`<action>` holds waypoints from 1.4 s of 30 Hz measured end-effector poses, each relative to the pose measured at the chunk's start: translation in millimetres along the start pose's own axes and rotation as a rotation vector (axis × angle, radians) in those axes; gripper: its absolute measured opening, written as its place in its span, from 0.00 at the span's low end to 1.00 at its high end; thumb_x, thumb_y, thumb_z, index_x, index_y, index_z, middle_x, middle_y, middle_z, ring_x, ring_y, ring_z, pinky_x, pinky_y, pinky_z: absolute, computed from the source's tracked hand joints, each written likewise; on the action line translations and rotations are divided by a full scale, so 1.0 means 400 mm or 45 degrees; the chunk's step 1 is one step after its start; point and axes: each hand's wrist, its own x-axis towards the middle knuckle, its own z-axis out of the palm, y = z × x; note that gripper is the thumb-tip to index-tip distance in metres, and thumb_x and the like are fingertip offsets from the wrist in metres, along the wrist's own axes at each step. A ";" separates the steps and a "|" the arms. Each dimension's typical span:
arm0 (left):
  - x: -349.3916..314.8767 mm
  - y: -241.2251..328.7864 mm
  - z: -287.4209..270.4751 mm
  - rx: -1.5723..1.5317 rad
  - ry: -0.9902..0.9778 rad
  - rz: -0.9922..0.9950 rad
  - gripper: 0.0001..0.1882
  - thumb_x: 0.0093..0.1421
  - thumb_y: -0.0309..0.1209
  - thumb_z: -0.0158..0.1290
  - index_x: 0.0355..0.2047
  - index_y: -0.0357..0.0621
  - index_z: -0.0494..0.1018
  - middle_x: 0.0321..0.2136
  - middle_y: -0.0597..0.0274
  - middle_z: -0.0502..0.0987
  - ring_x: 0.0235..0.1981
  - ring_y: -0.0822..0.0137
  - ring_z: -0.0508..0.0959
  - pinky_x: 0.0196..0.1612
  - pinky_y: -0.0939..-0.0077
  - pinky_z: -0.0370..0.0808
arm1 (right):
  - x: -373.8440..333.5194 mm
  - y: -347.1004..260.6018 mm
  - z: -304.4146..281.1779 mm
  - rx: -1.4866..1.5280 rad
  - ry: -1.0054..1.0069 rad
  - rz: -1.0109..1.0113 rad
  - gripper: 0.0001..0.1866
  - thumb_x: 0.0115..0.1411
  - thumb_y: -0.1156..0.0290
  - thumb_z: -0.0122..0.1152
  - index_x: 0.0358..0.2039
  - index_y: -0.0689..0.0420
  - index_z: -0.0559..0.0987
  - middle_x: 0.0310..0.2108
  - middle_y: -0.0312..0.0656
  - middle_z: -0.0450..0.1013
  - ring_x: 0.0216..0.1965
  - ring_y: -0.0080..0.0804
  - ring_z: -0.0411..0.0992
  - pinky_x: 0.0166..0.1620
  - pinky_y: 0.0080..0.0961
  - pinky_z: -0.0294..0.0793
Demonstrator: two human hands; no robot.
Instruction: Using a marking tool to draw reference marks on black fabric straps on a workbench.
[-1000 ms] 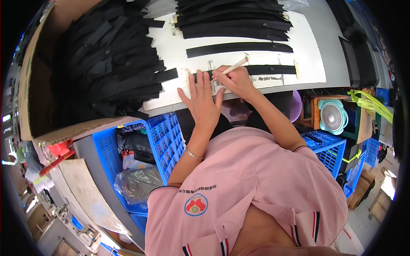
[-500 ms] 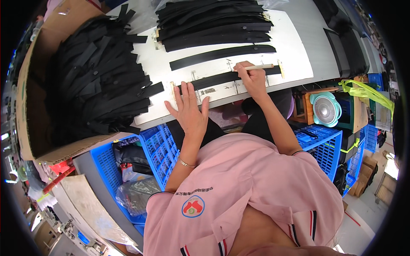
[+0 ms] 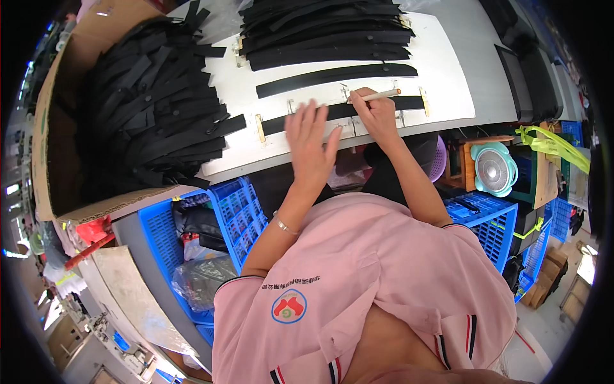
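Working at a grey table [image 3: 480, 67]; facing a white board [image 3: 441, 70] bearing a black fabric strip [image 3: 409, 103] along its near edge; spreading the left hand [image 3: 310, 137] wide over that strip, not clearly showing contact; gripping with the right hand [image 3: 378, 120] a white pen [image 3: 386, 95], pointing it near the strip's far edge.

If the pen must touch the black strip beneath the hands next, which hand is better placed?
Probably the right hand: it grips the pen, its tip near that black strip. The left hand is open over the strip without a pen.
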 end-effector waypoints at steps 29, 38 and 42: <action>0.049 0.005 0.093 -0.106 0.046 -0.034 0.05 0.58 0.29 0.65 0.35 0.44 0.83 0.41 0.63 0.82 0.46 0.60 0.77 0.52 0.64 0.67 | -0.003 0.027 -0.139 0.606 0.137 0.271 0.12 0.66 0.70 0.58 0.28 0.62 0.83 0.19 0.33 0.74 0.22 0.16 0.68 0.27 0.19 0.67; 0.060 0.045 0.132 -0.087 0.059 -0.014 0.06 0.56 0.28 0.64 0.35 0.45 0.83 0.41 0.63 0.82 0.46 0.59 0.77 0.52 0.63 0.67 | 0.020 0.154 -0.224 0.362 0.115 0.280 0.14 0.69 0.65 0.59 0.30 0.61 0.83 0.18 0.33 0.71 0.22 0.16 0.66 0.27 0.19 0.66; 0.104 0.127 0.199 -0.213 -0.025 0.095 0.06 0.56 0.29 0.64 0.34 0.46 0.84 0.39 0.63 0.82 0.46 0.59 0.77 0.52 0.63 0.68 | 0.021 0.158 -0.221 0.301 0.094 0.296 0.15 0.68 0.63 0.60 0.30 0.60 0.83 0.18 0.36 0.72 0.21 0.19 0.69 0.27 0.23 0.68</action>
